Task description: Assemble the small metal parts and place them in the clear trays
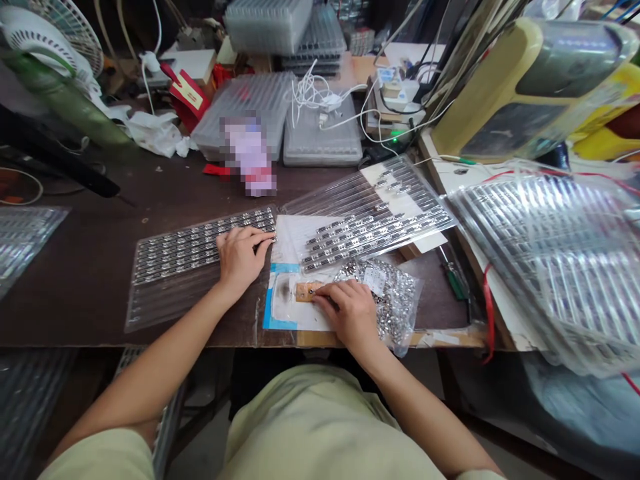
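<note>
**Operator:** I'm watching from the remote end. What is my left hand doing?

**Spotter:** It's lying flat and open across metal connectors in a clear blister tray, apparently steadying the tray.

**Operator:** And my right hand?

**Spotter:** Its fingertips are pressing on a small tan block lying on a blue-taped paper sheet. The fingers are hiding part of the block, so I can't tell whether they're gripping it.

**Operator:** What's sitting beside that hand?

**Spotter:** A plastic bag of small silver parts is lying just to its right, probably for easy reach. The parts are too small to make out.
</note>
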The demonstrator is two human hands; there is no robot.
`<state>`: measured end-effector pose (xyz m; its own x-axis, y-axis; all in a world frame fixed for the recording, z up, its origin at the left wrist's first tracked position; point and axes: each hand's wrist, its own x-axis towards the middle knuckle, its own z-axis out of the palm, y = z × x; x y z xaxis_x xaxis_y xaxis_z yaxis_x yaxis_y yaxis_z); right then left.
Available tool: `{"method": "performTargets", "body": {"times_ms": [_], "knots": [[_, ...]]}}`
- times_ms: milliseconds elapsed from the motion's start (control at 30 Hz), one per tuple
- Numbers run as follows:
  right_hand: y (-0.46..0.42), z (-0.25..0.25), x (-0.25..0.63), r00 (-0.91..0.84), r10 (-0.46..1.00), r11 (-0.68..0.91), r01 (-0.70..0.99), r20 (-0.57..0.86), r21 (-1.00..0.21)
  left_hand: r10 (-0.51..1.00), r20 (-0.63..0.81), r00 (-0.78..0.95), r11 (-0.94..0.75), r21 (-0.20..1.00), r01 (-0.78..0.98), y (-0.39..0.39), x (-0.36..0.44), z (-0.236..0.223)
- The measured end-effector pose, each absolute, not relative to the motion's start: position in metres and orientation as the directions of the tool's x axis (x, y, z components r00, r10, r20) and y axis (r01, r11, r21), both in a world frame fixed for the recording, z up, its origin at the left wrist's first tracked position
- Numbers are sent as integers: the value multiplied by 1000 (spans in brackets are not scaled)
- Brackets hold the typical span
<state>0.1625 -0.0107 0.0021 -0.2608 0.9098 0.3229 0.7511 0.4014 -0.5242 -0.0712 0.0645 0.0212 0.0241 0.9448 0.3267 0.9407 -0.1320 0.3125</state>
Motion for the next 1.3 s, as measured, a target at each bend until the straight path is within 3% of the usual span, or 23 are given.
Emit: {"method": "performTargets", "body": {"times_ms": [200, 400, 533, 600, 667, 767, 967, 1167, 1300], "knots": [[-8, -2, 150, -275, 908, 405, 768, 316, -496, 940, 285, 187, -288, 373, 882, 75, -32, 32], [-6, 0, 150, -269, 920, 381, 778, 284, -499, 956, 209, 206, -281, 449, 848, 89, -8, 33], [-6, -2, 148, -278, 913, 397, 770, 298, -498, 984, 165, 73, -173, 750, 639, 79, -33, 34], [-5, -3, 146, -283, 908, 407, 767, 307, -496, 997, 67, 37, -76, 897, 435, 64, -49, 34], [-5, -3, 146, -296, 903, 419, 770, 313, -481, 997, -52, 48, 37, 958, 285, 46, -60, 34], [-7, 1, 155, -286, 902, 407, 813, 323, -416, 988, -140, 59, 123, 965, 230, 19, -64, 30], [-12, 10, 191, -243, 912, 322, 923, 331, -209, 997, -8, 70, -26, 878, 479, -6, -38, 16], [-11, 7, 196, -263, 898, 355, 907, 353, -228, 974, 185, 132, -227, 772, 594, -9, -19, 9], [-11, 5, 195, -206, 903, 357, 850, 378, -388, 961, 228, 154, -274, 747, 606, -10, -17, 6]]}}
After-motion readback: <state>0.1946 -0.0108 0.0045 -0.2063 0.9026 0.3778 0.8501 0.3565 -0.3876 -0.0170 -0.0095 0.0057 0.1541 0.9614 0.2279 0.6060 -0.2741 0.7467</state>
